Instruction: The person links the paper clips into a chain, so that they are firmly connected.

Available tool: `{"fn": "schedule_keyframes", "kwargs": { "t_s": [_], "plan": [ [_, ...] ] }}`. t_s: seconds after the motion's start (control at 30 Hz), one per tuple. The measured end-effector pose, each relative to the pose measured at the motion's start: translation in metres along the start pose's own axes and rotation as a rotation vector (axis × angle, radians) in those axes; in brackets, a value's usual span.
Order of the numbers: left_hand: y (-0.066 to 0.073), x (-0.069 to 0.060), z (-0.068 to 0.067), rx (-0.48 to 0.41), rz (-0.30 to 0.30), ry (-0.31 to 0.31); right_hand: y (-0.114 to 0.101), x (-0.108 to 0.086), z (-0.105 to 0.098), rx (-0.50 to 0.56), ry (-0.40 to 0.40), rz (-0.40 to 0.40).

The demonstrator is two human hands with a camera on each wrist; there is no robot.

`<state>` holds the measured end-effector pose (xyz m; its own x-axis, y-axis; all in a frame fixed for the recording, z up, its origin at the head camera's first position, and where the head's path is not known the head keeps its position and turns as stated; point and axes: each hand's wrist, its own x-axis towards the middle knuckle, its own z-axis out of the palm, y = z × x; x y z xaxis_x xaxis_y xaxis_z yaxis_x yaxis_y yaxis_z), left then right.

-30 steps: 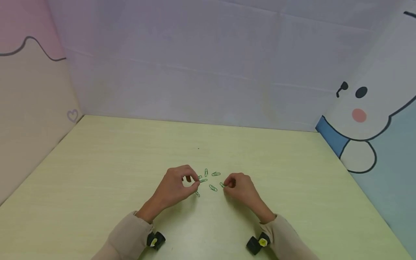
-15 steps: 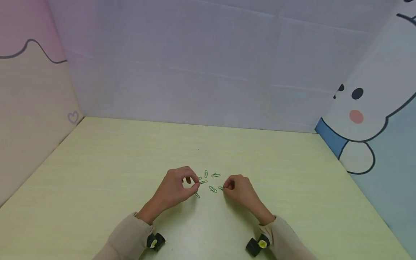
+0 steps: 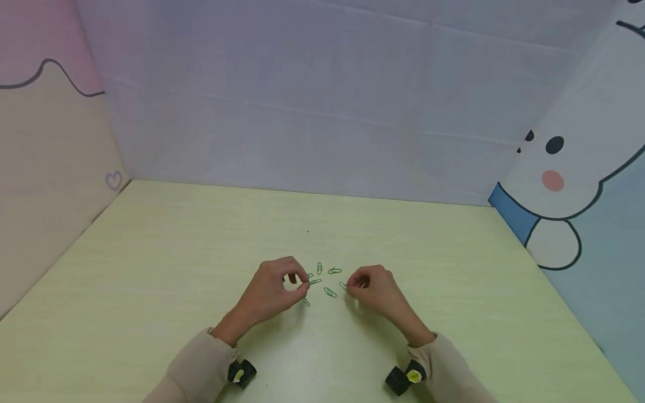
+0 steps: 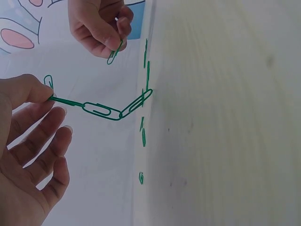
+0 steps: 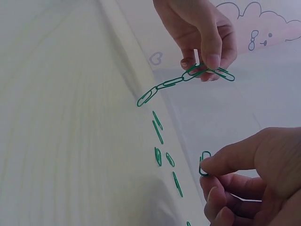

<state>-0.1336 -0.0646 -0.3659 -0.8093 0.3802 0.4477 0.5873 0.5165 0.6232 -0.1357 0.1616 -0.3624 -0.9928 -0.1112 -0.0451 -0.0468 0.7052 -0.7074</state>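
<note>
Between thumb and index finger, my left hand (image 3: pixel 272 288) pinches a short chain of linked green paper clips (image 4: pixel 101 111). One end of the chain sticks up past the fingertips, while the longer part hangs down over the table. To its right, my right hand (image 3: pixel 375 292) pinches a single green paper clip (image 5: pixel 205 157) by thumb and fingertips, apart from the chain. Part of that clip is hidden behind the thumb. Several loose green paper clips (image 3: pixel 330 292) lie on the table between and below the two hands.
The pale wood-look table (image 3: pixel 201 224) spreads around the hands. A plain light backdrop (image 3: pixel 302 112) stands at its far edge, with printed panels at left and right, one showing a cartoon figure (image 3: pixel 559 184). A small black device (image 3: pixel 242 373) sits at each wrist.
My right hand has shifted slightly up and to the right, and its paper clip has changed angle in the fingers. The left hand and the loose clips stay where they were.
</note>
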Motion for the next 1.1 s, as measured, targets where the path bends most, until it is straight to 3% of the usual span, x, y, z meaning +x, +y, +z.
{"fn": "schedule_keyframes", "kwargs": {
  "t_s": [0.73,1.1],
  "plan": [
    [0.01,0.003,-0.001,-0.007,-0.038,-0.04,-0.021,-0.01,-0.017,0.174,-0.029,0.009],
    [0.013,0.005,0.001,0.013,-0.034,-0.032,-0.027,-0.012,-0.02,0.239,-0.06,-0.046]
  ]
}}
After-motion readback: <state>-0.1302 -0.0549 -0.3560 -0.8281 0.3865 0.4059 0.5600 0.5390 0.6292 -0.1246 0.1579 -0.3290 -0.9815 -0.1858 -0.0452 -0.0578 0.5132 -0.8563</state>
